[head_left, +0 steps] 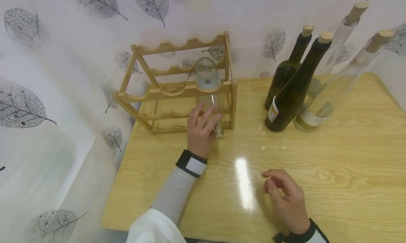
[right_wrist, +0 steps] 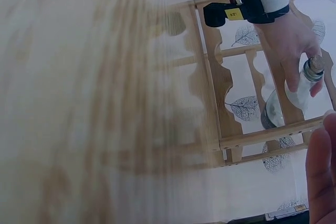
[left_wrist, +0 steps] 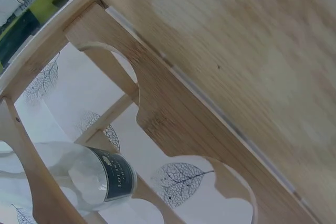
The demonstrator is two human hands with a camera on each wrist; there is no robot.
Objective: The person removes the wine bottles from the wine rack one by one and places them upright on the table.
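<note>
A clear glass bottle (head_left: 207,79) with a cork lies in the right-hand slot of the wooden rack (head_left: 155,92), its base toward the wall and its neck toward me. My left hand (head_left: 200,135) holds it near the neck. In the right wrist view, thumb and fingers of that hand (right_wrist: 289,40) are on both sides of the bottle neck (right_wrist: 313,70). A dark label (left_wrist: 114,174) shows near the bottle's base in the left wrist view. My right hand (head_left: 287,199) hovers loosely curled above the table's front, holding nothing.
Two dark green corked bottles (head_left: 290,89) stand right of the rack on the wooden table (head_left: 253,148). Beside them are two clear corked bottles (head_left: 333,91), partly hidden. The leaf-patterned wall (head_left: 250,17) closes off the back, and another wall borders the left.
</note>
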